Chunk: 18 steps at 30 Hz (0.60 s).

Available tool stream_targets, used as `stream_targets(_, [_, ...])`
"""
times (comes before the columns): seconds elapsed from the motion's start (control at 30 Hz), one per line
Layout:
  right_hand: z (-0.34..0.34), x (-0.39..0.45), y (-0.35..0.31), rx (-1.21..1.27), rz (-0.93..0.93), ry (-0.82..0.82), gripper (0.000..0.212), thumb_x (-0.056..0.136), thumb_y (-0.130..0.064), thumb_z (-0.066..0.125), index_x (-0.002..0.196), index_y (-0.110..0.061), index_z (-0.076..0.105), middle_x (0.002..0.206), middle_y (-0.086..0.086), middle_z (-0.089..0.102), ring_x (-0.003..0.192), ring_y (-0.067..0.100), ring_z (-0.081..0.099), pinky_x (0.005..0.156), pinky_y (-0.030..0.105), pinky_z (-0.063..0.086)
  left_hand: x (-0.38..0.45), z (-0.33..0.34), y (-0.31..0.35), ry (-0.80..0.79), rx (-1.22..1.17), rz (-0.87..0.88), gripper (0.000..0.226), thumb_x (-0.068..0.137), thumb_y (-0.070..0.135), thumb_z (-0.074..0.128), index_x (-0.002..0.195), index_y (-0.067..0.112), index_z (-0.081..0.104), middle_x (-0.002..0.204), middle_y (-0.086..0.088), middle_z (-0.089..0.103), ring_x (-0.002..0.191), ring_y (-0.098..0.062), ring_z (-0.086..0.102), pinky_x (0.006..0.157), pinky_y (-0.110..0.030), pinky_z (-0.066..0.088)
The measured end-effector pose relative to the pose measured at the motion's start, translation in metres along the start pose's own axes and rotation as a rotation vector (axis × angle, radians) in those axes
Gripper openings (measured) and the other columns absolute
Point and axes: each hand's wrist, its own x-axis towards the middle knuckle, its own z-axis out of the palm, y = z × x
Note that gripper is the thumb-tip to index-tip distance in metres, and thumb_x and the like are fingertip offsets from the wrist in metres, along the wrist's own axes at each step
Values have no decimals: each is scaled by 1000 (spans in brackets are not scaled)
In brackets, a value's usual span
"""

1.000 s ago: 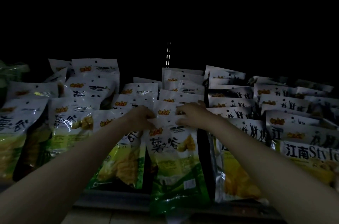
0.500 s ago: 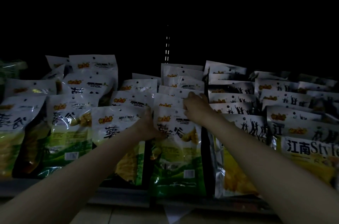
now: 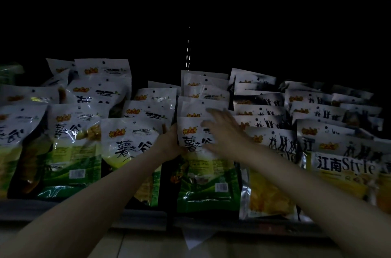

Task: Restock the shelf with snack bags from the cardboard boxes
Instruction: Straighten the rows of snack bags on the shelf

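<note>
A dim shelf (image 3: 137, 216) holds rows of white-topped snack bags. The front green-and-white snack bag (image 3: 206, 181) of the middle row stands upright at the shelf's front. My left hand (image 3: 169, 143) grips that bag's left edge, thumb on its face. My right hand (image 3: 224, 131) lies with straight, spread fingers against the bag's white top; it is motion-blurred. Behind it stand several more bags of the same row (image 3: 203, 92). No cardboard box is in view.
Green bags fill the rows to the left (image 3: 72, 147). Yellow bags with black lettering fill the rows to the right (image 3: 344, 173). A price tag (image 3: 195, 238) hangs from the shelf edge. Above the bags all is dark, with a slotted upright (image 3: 188, 54).
The front middle bag has gone from hanging over the shelf edge to standing upright in its row. My right hand let go of its top and now lies flat on it.
</note>
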Motion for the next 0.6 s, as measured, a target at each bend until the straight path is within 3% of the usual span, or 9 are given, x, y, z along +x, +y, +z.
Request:
stream_targets(0.13, [26, -41, -5, -79, -131, -327, 102, 79, -54, 64, 149, -32, -6, 152, 5, -31, 139, 30, -26, 105, 40, -20, 0, 2, -1, 49, -13, 76, 96, 82, 7, 68, 148, 15, -1, 140, -15, 43, 125, -32, 47, 100, -40, 43])
stream_targets(0.3, [53, -44, -3, -174, -89, -355, 115, 79, -49, 67, 144, -30, -25, 139, 7, -47, 135, 38, -33, 111, 54, -10, -4, 6, -8, 106, 43, 147, 107, 82, 14, 70, 149, 16, -13, 138, -17, 47, 118, -34, 54, 94, -48, 48])
stream_targets(0.4, [55, -36, -8, -154, -40, -353, 118, 77, -49, 69, 143, -30, -26, 139, 8, -48, 133, 42, -34, 110, 58, -8, -5, 2, -7, 81, -8, 225, 107, 79, 8, 72, 147, 19, -10, 147, -13, 35, 130, -32, 42, 101, -49, 43])
stream_targets(0.5, [61, -27, -16, -111, 5, -356, 121, 74, -52, 70, 143, -28, -27, 136, 8, -51, 131, 45, -35, 110, 62, -6, -5, -2, -9, -64, -77, 193, 110, 77, 6, 74, 148, 20, -9, 149, -2, 27, 138, -21, 30, 110, -36, 34])
stream_targets(0.6, [65, -21, -22, -87, 29, -360, 124, 72, -54, 72, 144, -28, -26, 141, 11, -47, 129, 47, -37, 109, 66, -7, -6, -2, -12, -203, -53, 138, 106, 77, 5, 73, 150, 21, -2, 142, 5, 31, 130, -10, 30, 99, -18, 35])
